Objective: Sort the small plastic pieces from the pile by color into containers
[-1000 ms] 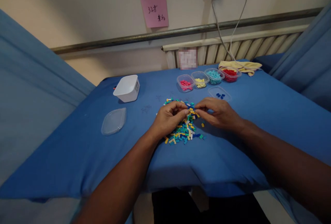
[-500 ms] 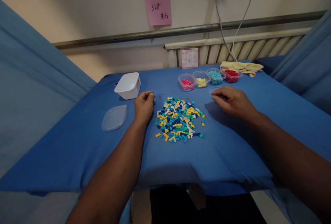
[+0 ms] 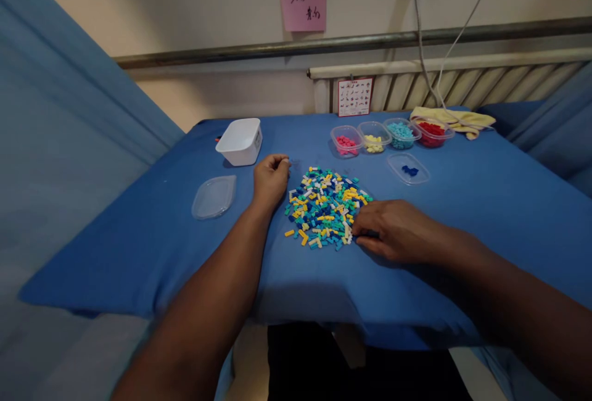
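A heap of small coloured bricks, yellow, teal, white and dark blue, lies in the middle of the blue table. My left hand rests at the heap's left edge with the fingers curled into a loose fist; what it holds, if anything, is hidden. My right hand lies at the heap's lower right edge, fingers together and pinching at the bricks there. A clear lid with a few dark blue bricks on it sits beyond the right hand.
Four clear tubs stand in a row at the back: pink, yellow, teal and red. A white tub and a clear lid lie at the left. A yellow cloth and a radiator are behind.
Both hands left the middle of the heap. The left went to its left edge and stayed; the right reached to the clear lid, then came back to the heap's lower right edge.
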Motion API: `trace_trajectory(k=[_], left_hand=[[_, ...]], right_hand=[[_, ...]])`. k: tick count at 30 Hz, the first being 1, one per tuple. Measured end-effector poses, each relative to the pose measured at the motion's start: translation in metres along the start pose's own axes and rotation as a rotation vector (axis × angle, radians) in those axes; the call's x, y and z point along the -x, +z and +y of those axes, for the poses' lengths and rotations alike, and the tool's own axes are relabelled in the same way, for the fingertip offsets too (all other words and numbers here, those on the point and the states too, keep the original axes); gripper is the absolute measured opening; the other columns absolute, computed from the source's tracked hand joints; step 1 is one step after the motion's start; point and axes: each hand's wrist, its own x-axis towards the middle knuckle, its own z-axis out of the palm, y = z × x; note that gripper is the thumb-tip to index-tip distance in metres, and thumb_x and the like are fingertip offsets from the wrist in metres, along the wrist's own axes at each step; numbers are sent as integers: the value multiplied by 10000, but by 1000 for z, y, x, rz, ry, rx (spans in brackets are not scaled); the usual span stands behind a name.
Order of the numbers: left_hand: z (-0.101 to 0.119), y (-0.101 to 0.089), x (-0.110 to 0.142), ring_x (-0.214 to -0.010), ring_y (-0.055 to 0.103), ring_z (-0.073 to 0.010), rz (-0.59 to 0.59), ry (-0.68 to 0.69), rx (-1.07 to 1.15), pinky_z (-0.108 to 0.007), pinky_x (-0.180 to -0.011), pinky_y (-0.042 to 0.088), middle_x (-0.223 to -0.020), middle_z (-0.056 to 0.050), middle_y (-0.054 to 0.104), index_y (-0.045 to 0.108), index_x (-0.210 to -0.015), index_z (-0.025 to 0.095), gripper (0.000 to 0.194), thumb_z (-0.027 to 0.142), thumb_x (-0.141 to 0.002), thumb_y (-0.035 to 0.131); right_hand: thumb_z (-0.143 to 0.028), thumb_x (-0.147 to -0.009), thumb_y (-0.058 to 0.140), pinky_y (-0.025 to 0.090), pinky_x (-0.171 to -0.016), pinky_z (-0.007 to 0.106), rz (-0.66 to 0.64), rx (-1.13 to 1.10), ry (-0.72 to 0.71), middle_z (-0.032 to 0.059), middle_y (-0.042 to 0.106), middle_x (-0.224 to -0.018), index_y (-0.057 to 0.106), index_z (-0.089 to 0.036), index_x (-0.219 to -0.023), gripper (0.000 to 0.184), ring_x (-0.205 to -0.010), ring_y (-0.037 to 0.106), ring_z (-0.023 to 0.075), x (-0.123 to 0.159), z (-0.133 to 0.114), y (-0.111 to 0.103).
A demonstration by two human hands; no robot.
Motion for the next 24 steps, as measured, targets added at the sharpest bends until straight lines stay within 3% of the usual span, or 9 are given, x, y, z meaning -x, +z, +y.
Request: trace_trajectory(k=[5,9,12,19,24], left_hand=[[-2,0,0,-694,638,-166,-12,13,-14,-281,-675,488,-786,-31,725,780,-961,164,234,341,-837,691],[-2,-1,0,-708,646,-170,-16,22,-26,-288,-703,500,-793,-38,732,779,-963,162,227,328,-842,682],[-3,-1,-1,-713,653,-174,-16,23,-28,-290,-706,504,-804,-41,737,782,-974,161,244,339,-840,684],[-5,-3,-2,-723,667,-180,-37,34,-30,-293,-710,521,-806,-48,743,794,-990,160,273,373,-845,702],[-4,-4,-3,-700,666,-181,-40,11,-33,-295,-695,511,-795,-49,745,796,-982,161,270,372,-838,709]], right_hand=[[-174,-937,663,462,-693,330,15,13,73,59,794,-901,759,-222,-931,108,-798,699,222,0,-3,0],[-274,-977,637,475,-614,296,128,-301,221,9,761,-800,776,-234,-959,145,-655,655,172,4,14,-2],[-387,-982,657,494,-583,288,270,-446,345,8,762,-771,787,-237,-961,200,-652,670,182,6,37,-6],[-468,-887,725,531,-602,339,699,-207,623,68,793,-798,816,-228,-951,264,-655,681,224,21,105,-18],[-431,-909,692,565,-715,405,738,20,732,87,824,-887,818,-233,-969,242,-734,719,265,38,140,-16]])
